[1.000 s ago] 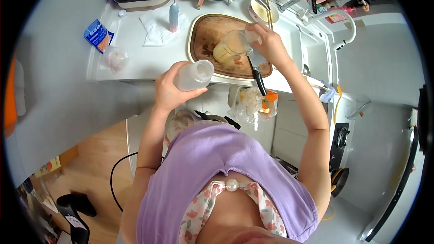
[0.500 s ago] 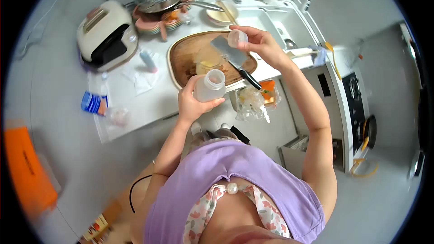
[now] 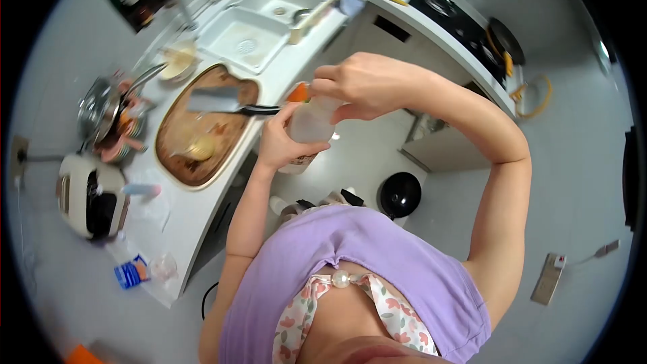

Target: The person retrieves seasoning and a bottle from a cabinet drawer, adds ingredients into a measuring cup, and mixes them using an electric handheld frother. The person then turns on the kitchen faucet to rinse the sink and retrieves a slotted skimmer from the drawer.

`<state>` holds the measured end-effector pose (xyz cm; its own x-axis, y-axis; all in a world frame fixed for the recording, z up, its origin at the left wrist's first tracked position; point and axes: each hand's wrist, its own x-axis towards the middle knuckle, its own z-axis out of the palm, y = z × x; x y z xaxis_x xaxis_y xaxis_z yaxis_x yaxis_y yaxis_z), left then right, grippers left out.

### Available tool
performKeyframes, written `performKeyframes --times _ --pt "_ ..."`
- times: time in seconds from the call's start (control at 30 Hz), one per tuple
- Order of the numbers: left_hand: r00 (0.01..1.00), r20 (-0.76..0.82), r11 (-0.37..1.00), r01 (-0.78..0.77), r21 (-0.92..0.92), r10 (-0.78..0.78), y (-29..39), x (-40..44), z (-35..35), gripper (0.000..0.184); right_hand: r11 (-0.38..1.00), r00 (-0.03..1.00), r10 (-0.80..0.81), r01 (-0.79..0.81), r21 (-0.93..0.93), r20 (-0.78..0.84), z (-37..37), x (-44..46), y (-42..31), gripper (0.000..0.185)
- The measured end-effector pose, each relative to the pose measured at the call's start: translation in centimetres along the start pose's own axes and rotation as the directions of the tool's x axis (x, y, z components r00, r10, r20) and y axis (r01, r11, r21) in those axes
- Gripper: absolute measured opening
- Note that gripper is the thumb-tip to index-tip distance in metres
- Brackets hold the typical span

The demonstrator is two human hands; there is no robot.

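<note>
My left hand (image 3: 278, 145) is wrapped round a translucent white bottle (image 3: 311, 121), held in front of the counter edge. Closed fingers of my right hand (image 3: 367, 86) are at the bottle's top, over its mouth; the cap they held is mostly hidden by them. Beyond the bottle, a cleaver (image 3: 214, 100) rests on the wooden cutting board (image 3: 232, 138), its black handle reaching toward my left hand. A yellowish piece (image 3: 199, 149) also lies on the board. Something orange (image 3: 298, 92) shows behind the bottle.
A double sink (image 3: 246, 40) lies beyond the board, with a bowl (image 3: 178, 61) beside it. A lidded pan (image 3: 98, 111) and a cream-coloured appliance (image 3: 91, 195) stand left. The stove (image 3: 438, 1) is far right; a black wok (image 3: 400, 194) is below.
My view has turned to the right. My right hand has brought the cap from above the board to the bottle's mouth. The bottle remains in my left hand.
</note>
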<state>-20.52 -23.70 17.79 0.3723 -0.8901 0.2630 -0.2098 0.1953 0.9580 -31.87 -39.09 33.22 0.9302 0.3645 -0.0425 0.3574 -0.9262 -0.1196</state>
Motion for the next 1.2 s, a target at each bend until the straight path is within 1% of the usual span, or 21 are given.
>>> performKeyframes --times 0.07,0.17,0.23,0.27,0.3,0.37,0.43,0.5,0.53,0.6,0.67,0.73,0.77,0.8,0.83,0.87,0.9,1.0,1.03,1.13,1.2 --pt "0.995 0.094 1.0 0.023 0.009 -0.024 -0.9 1.7 4.3 0.061 0.962 0.942 0.274 -0.268 -0.06 0.195 0.0 -4.3 -0.1 0.036" --pt "0.974 0.224 0.999 -0.032 0.001 0.032 -1.7 3.7 11.0 0.061 0.98 0.979 0.193 -0.195 0.033 0.064 1.4 -13.0 1.0 0.032" --pt "0.911 0.413 0.999 0.018 -0.033 -0.003 -1.0 5.9 14.9 0.062 0.968 0.971 0.234 -0.238 0.082 0.054 1.9 -18.1 1.3 0.031" --pt "0.866 0.499 0.998 0.045 -0.045 -0.016 -0.9 7.0 16.7 0.062 0.984 0.985 0.174 -0.174 0.029 0.003 2.3 -20.3 1.4 0.032" --pt "0.795 0.606 0.987 0.12 -0.112 -0.028 -1.1 8.2 18.4 0.067 0.993 0.993 0.108 -0.109 -0.034 -0.042 2.6 -22.5 1.8 0.034" --pt "0.658 0.752 0.967 0.159 -0.197 0.045 -2.5 10.3 22.2 0.07 0.99 0.997 -0.002 -0.008 -0.137 -0.071 2.3 -26.3 2.1 0.035" --pt "0.464 0.882 0.942 0.257 -0.215 0.075 -2.9 12.3 25.7 0.076 0.98 0.982 -0.134 0.111 -0.167 -0.133 2.7 -29.3 2.6 0.029" --pt "0.287 0.94 0.894 0.348 -0.283 0.185 -4.5 13.8 29.6 0.077 0.968 0.959 -0.215 0.185 -0.166 -0.185 2.6 -31.7 3.3 0.021" --pt "0.198 0.949 0.867 0.394 -0.305 0.244 -4.9 14.6 31.5 0.077 0.972 0.963 -0.198 0.168 -0.165 -0.182 2.4 -32.9 3.5 0.021" --pt "0.12 0.941 0.835 0.435 -0.338 0.318 -6.0 15.7 34.3 0.077 0.976 0.971 -0.168 0.139 -0.167 -0.173 2.1 -34.8 4.2 0.021" --pt "0.006 0.93 0.828 0.453 -0.33 0.367 -8.1 17.1 36.3 0.076 0.999 0.97 0.033 -0.021 0.049 -0.241 2.3 -36.2 4.9 0.017" --pt "0.099 0.957 0.856 0.429 -0.289 0.274 -6.4 18.8 37.4 0.074 0.943 0.919 0.266 -0.185 0.275 -0.291 1.7 -37.2 5.4 0.021" --pt "0.139 0.962 0.882 0.384 -0.272 0.236 -5.6 19.8 37.7 0.074 0.903 0.88 0.405 -0.343 0.26 -0.246 1.7 -37.6 5.8 0.03" --pt "0.182 0.963 0.906 0.342 -0.25 0.197 -5.0 20.8 38.0 0.075 0.838 0.828 0.536 -0.498 0.223 -0.166 1.7 -38.0 6.2 0.031" --pt "0.273 0.941 0.889 0.352 -0.292 0.201 -4.6 22.0 38.4 0.078 0.751 0.749 0.656 -0.636 0.176 -0.093 1.6 -38.2 6.6 0.031" --pt "0.26 0.949 0.903 0.34 -0.264 0.179 -5.0 23.0 38.5 0.079 0.647 0.648 0.761 -0.754 0.117 -0.037 1.9 -38.2 7.1 0.032" --pt "0.251 0.954 0.912 0.33 -0.242 0.162 -5.1 24.2 38.8 0.08 0.597 0.609 0.793 -0.787 0.152 0.037 1.7 -38.2 8.0 0.025" --pt "0.201 0.957 0.913 0.309 -0.265 0.21 -6.5 27.9 39.5 0.077 0.873 0.848 0.487 -0.479 0.088 -0.209 1.8 -39.1 11.6 0.022" --pt "0.166 0.961 0.916 0.306 -0.261 0.219 -6.5 29.1 39.6 0.076 0.908 0.895 0.415 -0.418 0.021 -0.165 1.2 -39.3 12.7 0.029" --pt "0.122 0.963 0.914 0.304 -0.268 0.241 -7.4 32.3 40.2 0.073 0.925 0.914 0.377 -0.381 0.001 -0.151 0.9 -39.8 15.8 0.03" --pt "0.133 0.96 0.922 0.274 -0.275 0.247 -8.2 33.7 40.5 0.073 0.876 0.875 0.48 -0.481 -0.016 -0.064 1.1 -40.0 17.2 0.027"
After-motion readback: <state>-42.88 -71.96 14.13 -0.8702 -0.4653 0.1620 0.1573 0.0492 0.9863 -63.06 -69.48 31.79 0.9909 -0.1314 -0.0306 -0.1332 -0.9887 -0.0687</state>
